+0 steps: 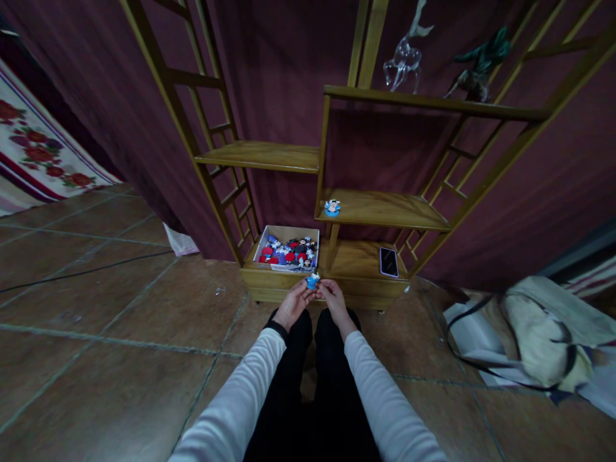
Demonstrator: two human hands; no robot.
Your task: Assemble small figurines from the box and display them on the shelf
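A small blue figurine [312, 281] with a white and yellow top is held in front of the shelf, above my knees. My left hand [292, 305] grips it from the left with the fingers closed around its lower side. From the right, the bent fingertips of my right hand [335, 300] close on its edge. Just beyond my hands, an open cardboard box [262, 246] holds several small figurines in red, blue, black and white. A similar figurine on a blue base [332, 207] stands at the left front corner of the middle shelf.
The wooden display shelf [385, 210] stands before a dark red curtain. A phone [389, 262] lies on its bottom board. A glass horse [405, 61] and a dark green statue [481, 64] stand on the upper shelf. Bags [539, 333] lie on the tiled floor at right; a cable [96, 271] runs at left.
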